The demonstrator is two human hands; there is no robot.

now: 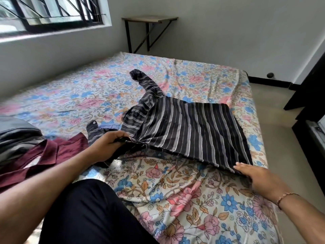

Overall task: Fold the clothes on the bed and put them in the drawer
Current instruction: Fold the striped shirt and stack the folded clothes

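Observation:
A black shirt with white stripes point(186, 127) lies spread on the bed point(70, 88), which has a floral sheet. One sleeve stretches toward the far side. My left hand point(109, 145) grips the shirt's near left edge with curled fingers. My right hand point(258, 178) holds the shirt's near right corner, fingers tucked under the cloth and thumb on top. The near edge is lifted a little off the sheet between my hands. A maroon shirt point(40, 159) lies crumpled at the left, beside my left arm.
A dark grey garment point(15, 136) is piled at the far left edge. My knee in black trousers point(91, 213) rests on the bed. Dark furniture point(313, 110) stands at the right across a strip of floor. A small wall table point(149, 20) stands beyond the bed.

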